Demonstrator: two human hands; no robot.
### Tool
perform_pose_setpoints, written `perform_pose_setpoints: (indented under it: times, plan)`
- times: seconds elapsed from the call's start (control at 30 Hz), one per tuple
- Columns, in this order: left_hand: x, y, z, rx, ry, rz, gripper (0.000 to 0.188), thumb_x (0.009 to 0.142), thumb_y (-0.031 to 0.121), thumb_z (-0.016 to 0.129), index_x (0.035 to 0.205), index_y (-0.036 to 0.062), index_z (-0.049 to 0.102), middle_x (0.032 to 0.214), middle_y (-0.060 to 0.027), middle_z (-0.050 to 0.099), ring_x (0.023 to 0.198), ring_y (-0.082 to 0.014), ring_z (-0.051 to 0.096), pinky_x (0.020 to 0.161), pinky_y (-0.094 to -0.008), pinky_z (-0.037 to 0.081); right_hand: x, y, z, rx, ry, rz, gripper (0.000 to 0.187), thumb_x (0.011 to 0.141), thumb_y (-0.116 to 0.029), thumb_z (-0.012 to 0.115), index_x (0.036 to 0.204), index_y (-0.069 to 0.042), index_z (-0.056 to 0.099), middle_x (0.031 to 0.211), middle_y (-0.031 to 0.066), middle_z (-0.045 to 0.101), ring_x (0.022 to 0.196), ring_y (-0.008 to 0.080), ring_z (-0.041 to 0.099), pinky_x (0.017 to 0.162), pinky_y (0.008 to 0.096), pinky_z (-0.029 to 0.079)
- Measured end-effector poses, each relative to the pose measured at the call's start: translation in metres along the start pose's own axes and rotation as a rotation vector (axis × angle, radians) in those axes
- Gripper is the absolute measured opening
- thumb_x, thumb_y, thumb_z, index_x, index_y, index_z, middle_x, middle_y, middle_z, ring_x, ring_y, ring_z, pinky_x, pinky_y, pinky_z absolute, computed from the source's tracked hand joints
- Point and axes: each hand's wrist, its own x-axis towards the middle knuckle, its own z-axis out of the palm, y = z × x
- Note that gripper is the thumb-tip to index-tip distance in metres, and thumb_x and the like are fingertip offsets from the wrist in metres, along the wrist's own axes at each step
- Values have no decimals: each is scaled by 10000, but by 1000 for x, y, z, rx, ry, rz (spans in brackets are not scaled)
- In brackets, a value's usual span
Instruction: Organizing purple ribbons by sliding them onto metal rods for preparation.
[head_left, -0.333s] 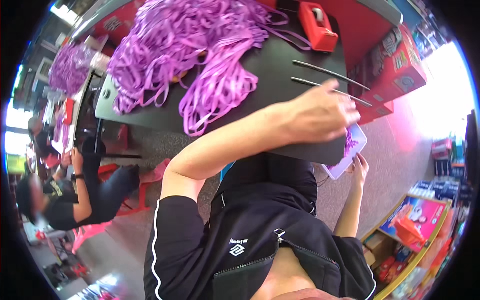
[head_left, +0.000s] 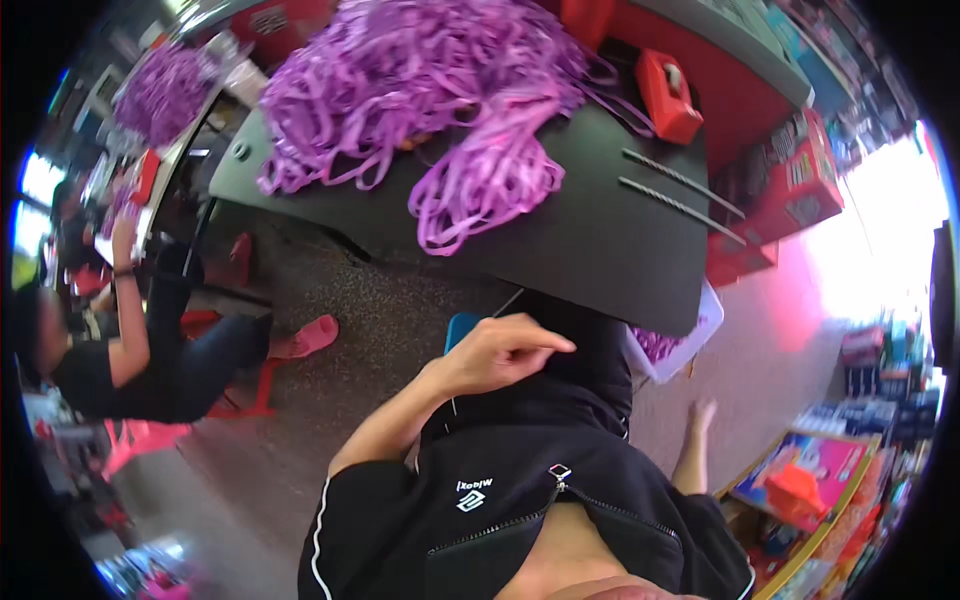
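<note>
My left hand (head_left: 505,353) is over my lap in front of the near edge of the black table (head_left: 600,250). Its index finger points right, the others are loosely curled, and I see nothing in it. Low at my right side, apart from the bin, my right hand (head_left: 702,412) is small and blurred, its fingers unclear. A pale plastic bin (head_left: 712,318) with purple bits inside sits under the table's right corner, partly hidden by it. On the table lies a large heap of purple ribbon loops (head_left: 400,90), with a looped bundle (head_left: 490,180) at its near side.
Two twisted metal rods (head_left: 680,208) stick out past the table's right edge. Behind them stand a red tape dispenser (head_left: 668,98) and red boxes (head_left: 785,185). At left, a seated co-worker (head_left: 130,350) holds an arm up. A display case (head_left: 810,490) stands at lower right.
My left hand has moved from above the bin back over my lap. My right hand has let go of the bin's edge and dropped nearer to me. The view has shifted slightly.
</note>
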Motion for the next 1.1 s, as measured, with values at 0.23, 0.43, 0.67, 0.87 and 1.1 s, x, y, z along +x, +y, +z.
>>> perform_pose_setpoints:
  times: [0.23, 0.43, 0.67, 0.87, 1.1]
  plan:
    - [-226, -156, -22, 305, 547, -562, 320, 758, 57, 569, 1064, -6, 638, 710, -87, 627, 630, -164, 593, 619, -285, 478, -115, 118, -23, -747, -1002, -248, 234, 837, -198, 580, 913, 23, 594, 821, 233, 620, 748, 359, 618, 649, 455, 497]
    - [-119, -84, -3, 132, 322, -587, 324, 765, 99, 591, 1075, 16, 634, 751, -106, 626, 660, -224, 615, 686, -362, 493, 5, 2, -58, -783, -332, -562, 220, 819, -211, 597, 774, 3, 615, 740, 201, 625, 697, 365, 616, 605, 462, 488]
    - [-35, -123, 90, 674, 72, -180, 738, 789, 397, 653, 1417, 173, 337, 1342, -225, 382, 1261, -389, 352, 1048, -537, 275, -23, -505, -160, 533, -84, -648, 146, 922, -53, 551, 1021, -14, 651, 880, 29, 628, 716, 69, 525, 631, 219, 444]
    - [-31, -134, 82, 741, -46, -251, 836, 805, 535, 598, 1474, 206, 219, 1447, -278, 257, 1363, -419, 231, 1081, -567, 218, -3, -652, -89, 309, -418, -1311, 225, 885, -121, 579, 1070, 1, 619, 960, 132, 622, 906, 272, 608, 809, 320, 457]
    - [-36, -135, 72, 739, -18, -243, 815, 804, 524, 607, 1466, 211, 251, 1435, -268, 278, 1345, -409, 274, 1072, -546, 244, 25, -698, 25, -37, -312, -1235, 292, 842, -236, 604, 1037, -21, 639, 1017, 177, 631, 989, 337, 590, 880, 416, 448]
